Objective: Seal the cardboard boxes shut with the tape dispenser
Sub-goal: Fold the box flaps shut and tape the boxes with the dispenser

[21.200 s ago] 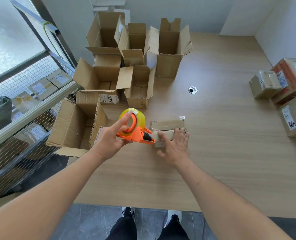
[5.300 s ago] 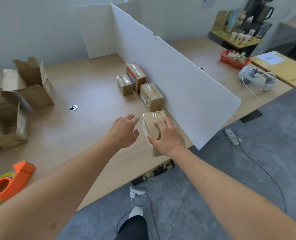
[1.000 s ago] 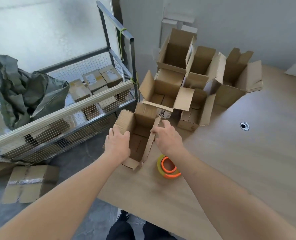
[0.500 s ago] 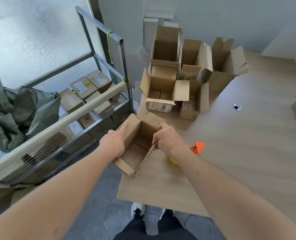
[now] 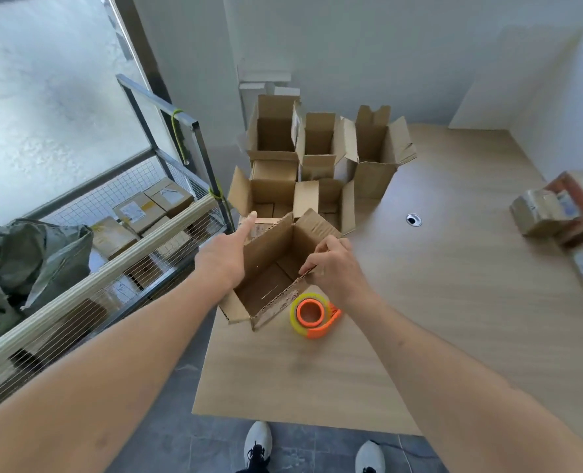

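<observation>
An open cardboard box [image 5: 273, 285] sits tilted at the table's near left corner, its flaps up and its inside bare. My left hand [image 5: 223, 254] lies against the box's left flap with the forefinger stretched along the flap's outer side. My right hand [image 5: 334, 264] pinches the top edge of the right flap between thumb and curled fingers. The orange tape dispenser [image 5: 314, 314] with its yellowish roll lies on the table just right of the box, below my right wrist, and neither hand touches it.
Several more open cardboard boxes [image 5: 317, 165] crowd the table's far left. Taped boxes [image 5: 556, 213] sit at the right edge. A wire cage cart [image 5: 140, 240] with parcels and a green sack stands left of the wooden table [image 5: 454, 319]. A cable hole [image 5: 413, 219] lies mid-table.
The box has come further onto the table and closer to the dispenser. My left forefinger now stretches along the left flap. My right hand keeps its pinch on the right flap.
</observation>
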Tool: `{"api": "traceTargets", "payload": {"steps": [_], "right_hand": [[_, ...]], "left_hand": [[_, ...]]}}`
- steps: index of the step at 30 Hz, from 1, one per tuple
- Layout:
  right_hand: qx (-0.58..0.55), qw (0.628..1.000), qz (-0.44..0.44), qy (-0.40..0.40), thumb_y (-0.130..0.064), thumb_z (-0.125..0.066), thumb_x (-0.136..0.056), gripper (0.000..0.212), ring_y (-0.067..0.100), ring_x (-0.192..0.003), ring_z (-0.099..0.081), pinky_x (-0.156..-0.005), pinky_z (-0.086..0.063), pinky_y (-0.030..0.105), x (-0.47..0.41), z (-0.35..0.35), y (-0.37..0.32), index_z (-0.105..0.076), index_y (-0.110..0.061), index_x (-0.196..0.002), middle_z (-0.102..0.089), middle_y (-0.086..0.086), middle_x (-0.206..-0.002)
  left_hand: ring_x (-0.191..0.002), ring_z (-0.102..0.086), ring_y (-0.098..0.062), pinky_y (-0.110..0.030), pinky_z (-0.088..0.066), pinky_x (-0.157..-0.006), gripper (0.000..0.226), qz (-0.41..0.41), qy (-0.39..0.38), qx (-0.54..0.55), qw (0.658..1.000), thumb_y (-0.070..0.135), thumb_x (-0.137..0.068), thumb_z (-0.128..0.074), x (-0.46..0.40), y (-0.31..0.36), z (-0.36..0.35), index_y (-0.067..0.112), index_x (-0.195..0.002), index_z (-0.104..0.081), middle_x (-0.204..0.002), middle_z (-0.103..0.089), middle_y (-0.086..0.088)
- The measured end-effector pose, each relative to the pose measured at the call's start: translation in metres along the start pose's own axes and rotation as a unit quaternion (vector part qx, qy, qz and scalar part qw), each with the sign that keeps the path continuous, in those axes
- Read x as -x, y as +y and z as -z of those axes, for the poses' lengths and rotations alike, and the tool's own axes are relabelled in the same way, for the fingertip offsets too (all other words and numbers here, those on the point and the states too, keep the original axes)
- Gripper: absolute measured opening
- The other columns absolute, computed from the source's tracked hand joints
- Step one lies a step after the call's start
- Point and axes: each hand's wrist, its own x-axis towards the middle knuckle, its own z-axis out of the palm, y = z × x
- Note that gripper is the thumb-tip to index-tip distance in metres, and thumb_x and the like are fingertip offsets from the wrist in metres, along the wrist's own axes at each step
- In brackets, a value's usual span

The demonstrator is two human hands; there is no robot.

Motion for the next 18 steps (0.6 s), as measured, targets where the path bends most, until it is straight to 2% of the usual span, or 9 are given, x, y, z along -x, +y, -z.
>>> {"api": "traceTargets", "payload": {"steps": [3,5,6,8,9,13,15,17,18], "right_hand": [[0.007,0.999,0.018,0.035,-0.02,-0.091,-0.067,0.017,0.028,-0.094,-0.044,-0.08,-0.049,0.041,0.015,0.029,0.041,-0.082,-0.025,-0.08,-0.052,0.001,-0.09],[0.011,0.997,0.009,0.071,-0.016,-0.091,-0.067,0.018,0.021,-0.092,-0.038,-0.079,-0.049,0.039,0.027,0.047,0.073,-0.081,-0.027,-0.078,-0.05,-0.003,-0.088],[0.008,0.996,0.001,0.086,-0.015,-0.091,-0.068,0.019,0.017,-0.093,-0.032,-0.079,-0.047,0.031,0.033,0.057,0.089,-0.081,-0.027,-0.078,-0.048,-0.006,-0.088],[0.002,0.994,-0.011,0.105,-0.011,-0.091,-0.07,0.02,0.01,-0.092,-0.025,-0.079,-0.035,0.012,0.045,0.076,0.119,-0.081,-0.025,-0.079,-0.046,-0.006,-0.089],[0.004,0.994,-0.013,0.108,-0.01,-0.09,-0.07,0.019,0.009,-0.092,-0.024,-0.077,-0.032,0.009,0.05,0.086,0.133,-0.081,-0.023,-0.08,-0.046,-0.005,-0.09],[-0.053,0.991,-0.058,0.107,-0.006,-0.081,-0.079,0.008,0.001,-0.091,-0.034,-0.079,-0.031,0.011,0.072,0.121,0.181,-0.079,-0.014,-0.081,-0.046,-0.005,-0.095],[-0.047,0.993,-0.074,0.076,-0.006,-0.072,-0.086,0.013,0.003,-0.094,-0.041,-0.082,-0.036,0.016,0.082,0.133,0.199,-0.079,-0.016,-0.086,-0.05,-0.001,-0.102],[-0.022,0.994,-0.073,0.076,-0.005,-0.073,-0.085,0.014,0.013,-0.095,-0.044,-0.081,-0.041,0.025,0.089,0.139,0.219,-0.079,-0.017,-0.086,-0.052,0.003,-0.103],[-0.028,0.992,-0.081,0.093,-0.003,-0.077,-0.081,0.011,0.013,-0.094,-0.043,-0.078,-0.041,0.026,0.091,0.141,0.227,-0.079,-0.015,-0.081,-0.051,0.001,-0.099]], "left_hand": [[-0.091,-0.063,-0.026,-0.038,-0.056,-0.07,0.092,0.01,0.026,0.018,0.999,-0.001,-0.083,-0.068,0.001,0.056,-0.004,0.043,-0.153,-0.027,-0.107,-0.058,-0.004],[-0.093,-0.058,-0.025,-0.036,-0.047,-0.07,0.054,0.016,0.041,0.033,0.998,0.002,-0.085,-0.064,0.002,0.092,-0.012,0.029,-0.131,-0.056,-0.11,-0.06,-0.007],[-0.094,-0.058,-0.025,-0.036,-0.045,-0.071,0.043,0.023,0.05,0.047,0.997,0.003,-0.085,-0.062,0.002,0.108,-0.019,0.024,-0.122,-0.063,-0.109,-0.062,-0.007],[-0.101,-0.06,-0.028,-0.038,-0.049,-0.078,0.036,0.036,0.059,0.095,0.993,0.001,-0.086,-0.06,-0.001,0.139,-0.033,0.022,-0.114,-0.068,-0.111,-0.066,-0.007],[-0.104,-0.061,-0.028,-0.037,-0.05,-0.083,0.033,0.041,0.057,0.134,0.988,0.002,-0.086,-0.059,-0.001,0.154,-0.04,0.023,-0.109,-0.068,-0.112,-0.068,-0.005],[-0.096,-0.065,-0.021,-0.028,-0.047,-0.082,0.03,0.056,0.048,0.273,0.959,0.004,-0.088,-0.057,0.003,0.209,-0.064,0.034,-0.087,-0.064,-0.096,-0.071,0.002],[-0.092,-0.064,-0.018,-0.024,-0.041,-0.079,0.027,0.052,0.051,0.299,0.952,0.005,-0.09,-0.057,0.007,0.233,-0.069,0.03,-0.091,-0.066,-0.094,-0.07,0.002],[-0.088,-0.058,-0.012,-0.021,-0.036,-0.083,0.027,0.045,0.044,0.304,0.951,0.007,-0.09,-0.061,0.007,0.255,-0.072,0.024,-0.111,-0.066,-0.106,-0.065,-0.002],[-0.084,-0.054,-0.008,-0.019,-0.034,-0.086,0.037,0.039,0.039,0.306,0.95,0.007,-0.09,-0.063,0.006,0.265,-0.076,0.022,-0.123,-0.062,-0.115,-0.058,-0.005]]}}
